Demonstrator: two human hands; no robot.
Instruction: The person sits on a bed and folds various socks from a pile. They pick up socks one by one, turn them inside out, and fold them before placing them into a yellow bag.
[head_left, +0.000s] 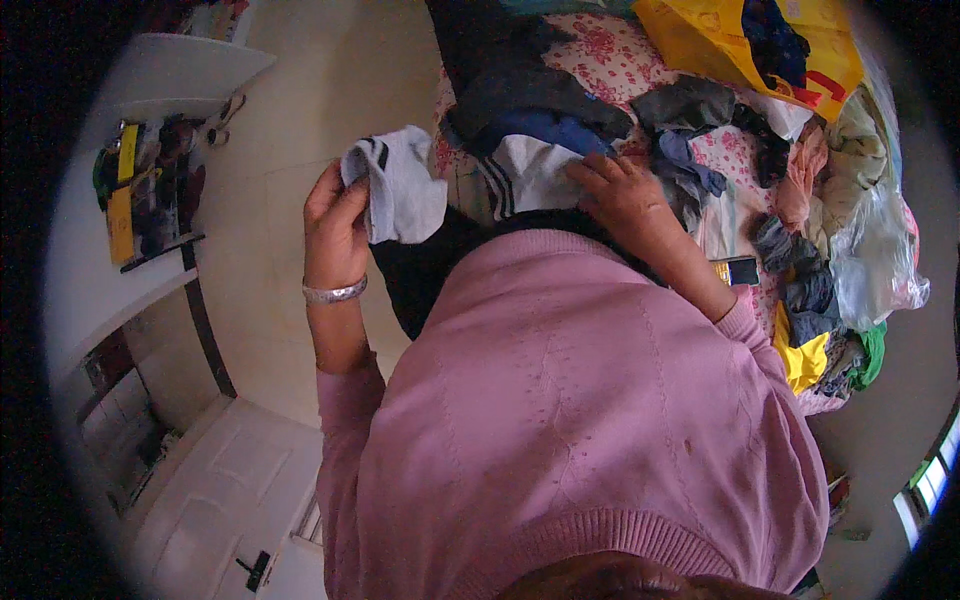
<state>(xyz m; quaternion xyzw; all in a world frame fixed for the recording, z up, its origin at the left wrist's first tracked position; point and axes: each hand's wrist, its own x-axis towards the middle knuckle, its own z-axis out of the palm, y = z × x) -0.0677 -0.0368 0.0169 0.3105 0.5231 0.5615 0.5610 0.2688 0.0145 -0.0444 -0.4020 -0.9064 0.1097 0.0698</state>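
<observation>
A bunched white sock with short black stripes is pinched between the thumb and fingers of my left hand, raised over the floor at the left. Across my lap lies another white sock with black stripes, its striped end towards the left. My right hand is on the right end of that sock, palm down; whether the fingers grip the cloth or only rest on it is not clear. A dark blue cloth lies just beyond the lap sock.
Patterned bedding holds dark garments, several grey socks, a yellow bag, a clear plastic bag and a mobile phone near my right forearm. Tiled floor and a white door are at the left.
</observation>
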